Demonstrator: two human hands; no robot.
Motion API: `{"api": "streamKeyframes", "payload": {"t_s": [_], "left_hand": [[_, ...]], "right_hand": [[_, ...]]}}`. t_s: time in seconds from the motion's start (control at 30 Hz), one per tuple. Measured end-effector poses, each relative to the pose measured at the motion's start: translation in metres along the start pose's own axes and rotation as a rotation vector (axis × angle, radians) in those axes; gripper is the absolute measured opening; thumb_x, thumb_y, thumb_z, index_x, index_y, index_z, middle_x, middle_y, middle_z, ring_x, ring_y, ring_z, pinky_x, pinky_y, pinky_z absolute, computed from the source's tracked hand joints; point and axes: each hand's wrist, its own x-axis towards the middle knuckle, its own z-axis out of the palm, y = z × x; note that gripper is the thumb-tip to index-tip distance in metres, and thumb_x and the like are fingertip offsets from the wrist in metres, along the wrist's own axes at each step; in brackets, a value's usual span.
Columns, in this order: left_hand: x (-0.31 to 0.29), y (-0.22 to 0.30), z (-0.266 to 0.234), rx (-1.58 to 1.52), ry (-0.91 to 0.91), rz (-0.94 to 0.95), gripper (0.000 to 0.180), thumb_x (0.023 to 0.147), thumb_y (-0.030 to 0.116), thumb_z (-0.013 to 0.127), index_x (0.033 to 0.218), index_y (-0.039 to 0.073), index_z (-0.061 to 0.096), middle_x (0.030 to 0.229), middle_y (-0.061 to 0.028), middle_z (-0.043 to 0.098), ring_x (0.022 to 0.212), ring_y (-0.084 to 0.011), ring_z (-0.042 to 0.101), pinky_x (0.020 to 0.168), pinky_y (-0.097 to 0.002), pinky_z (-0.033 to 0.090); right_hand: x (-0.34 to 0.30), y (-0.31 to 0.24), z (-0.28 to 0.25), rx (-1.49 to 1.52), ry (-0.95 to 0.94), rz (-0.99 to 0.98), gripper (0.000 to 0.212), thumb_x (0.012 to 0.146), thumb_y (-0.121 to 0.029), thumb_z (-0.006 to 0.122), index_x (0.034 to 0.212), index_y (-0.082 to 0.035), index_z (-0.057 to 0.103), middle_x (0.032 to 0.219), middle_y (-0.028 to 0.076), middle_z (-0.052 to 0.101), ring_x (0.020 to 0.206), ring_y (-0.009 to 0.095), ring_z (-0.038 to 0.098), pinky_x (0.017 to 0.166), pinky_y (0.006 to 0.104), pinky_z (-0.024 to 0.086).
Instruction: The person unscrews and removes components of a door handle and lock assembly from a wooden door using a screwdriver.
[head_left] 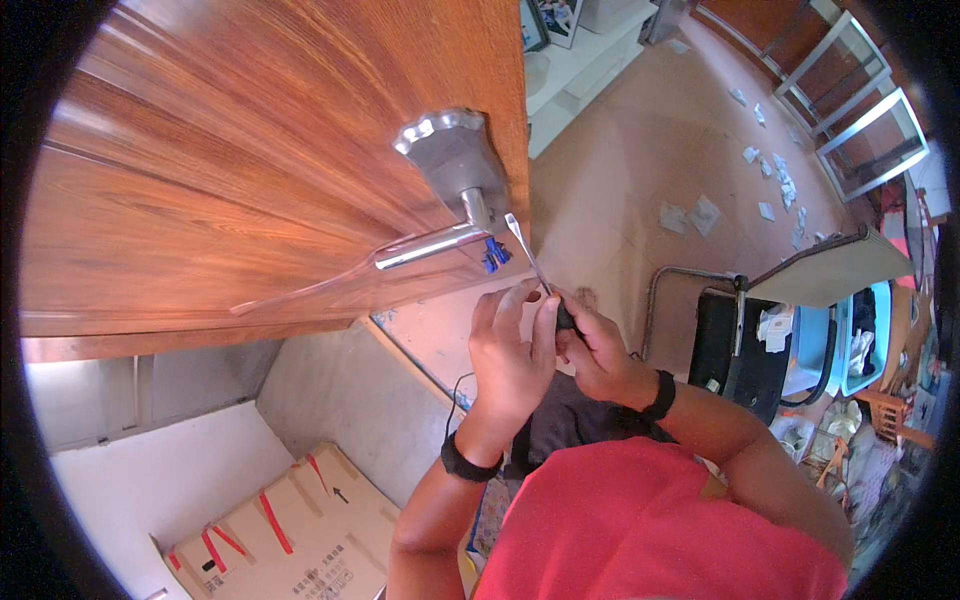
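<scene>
The right hand [600, 355] grasps the black grip of a flat-blade screwdriver [536, 268]. The left hand [510, 352] has bent fingers at the front of the grip; whether they clamp it cannot be told. The screwdriver lies ahead of the torso, blade pointing up and away, beside the chrome lever handle [430, 246]; contact is not evident. A small blue part [495, 255] shows under the lever. Beyond is the wood-grain door [280, 150]; farther right, paper scraps [703, 215] lie on the tiled floor [620, 150].

Step in hand, as judged: readying or adjusting the screwdriver in both hands. The next move calls for a firm grip and close control of the blade tip beside the chrome.
</scene>
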Motion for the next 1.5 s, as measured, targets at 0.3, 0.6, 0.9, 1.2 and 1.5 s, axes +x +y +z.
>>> {"api": "streamKeyframes", "payload": {"t_s": [0.3, 0.6, 0.9, 1.2, 1.5], "left_hand": [[0.022, 0.006, -0.024, 0.440, 0.301, 0.450, 0.028, 0.080, 0.005, 0.073, 0.107, 0.003, 0.065, 0.109, -0.0155, 0.063, 0.105, -0.0353, 0.057, 0.092, -0.0467, 0.042], [0.067, -0.009, -0.034, 0.661, 0.424, 0.390, 0.037, 0.080, 0.016, 0.073, 0.114, 0.008, 0.063, 0.111, -0.0122, 0.058, 0.103, -0.0338, 0.052, 0.096, -0.0467, 0.034], [0.069, -0.022, -0.035, 0.536, 0.234, 0.283, 0.015, 0.087, 0.011, 0.068, 0.102, 0.007, 0.066, 0.096, -0.0061, 0.067, 0.090, -0.0243, 0.060, 0.091, -0.0382, 0.037], [0.067, -0.024, -0.036, 0.536, 0.203, 0.315, 0.014, 0.088, 0.010, 0.066, 0.102, 0.008, 0.065, 0.095, -0.0047, 0.066, 0.088, -0.0230, 0.059, 0.090, -0.0366, 0.036], [0.066, -0.024, -0.042, 0.504, 0.174, 0.384, 0.019, 0.089, 0.011, 0.067, 0.107, 0.005, 0.066, 0.097, -0.0078, 0.066, 0.089, -0.0259, 0.059, 0.088, -0.0374, 0.038]], "right_hand": [[0.027, -0.016, -0.001, -0.051, 0.284, -0.207, 0.039, 0.096, -0.006, 0.055, 0.133, 0.005, 0.047, 0.107, 0.016, 0.063, 0.095, 0.020, 0.063, 0.087, 0.0313, 0.048], [0.148, -0.056, -0.028, -0.264, 0.593, -0.424, 0.038, 0.079, -0.020, 0.083, 0.106, -0.003, 0.062, 0.082, 0.006, 0.060, 0.070, 0.017, 0.058, 0.063, 0.0301, 0.048], [0.170, -0.061, -0.027, -0.166, 0.679, -0.569, 0.021, 0.077, -0.009, 0.080, 0.091, -0.001, 0.067, 0.082, 0.009, 0.067, 0.069, 0.017, 0.063, 0.063, 0.0282, 0.051], [0.169, -0.062, -0.030, -0.151, 0.665, -0.537, 0.015, 0.079, -0.005, 0.077, 0.091, -0.002, 0.069, 0.080, 0.009, 0.067, 0.067, 0.017, 0.062, 0.062, 0.0283, 0.049], [0.128, -0.009, -0.015, -0.133, 0.649, -0.397, 0.016, 0.079, -0.006, 0.079, 0.089, -0.004, 0.067, 0.077, 0.007, 0.064, 0.065, 0.014, 0.060, 0.059, 0.0273, 0.047]]}}
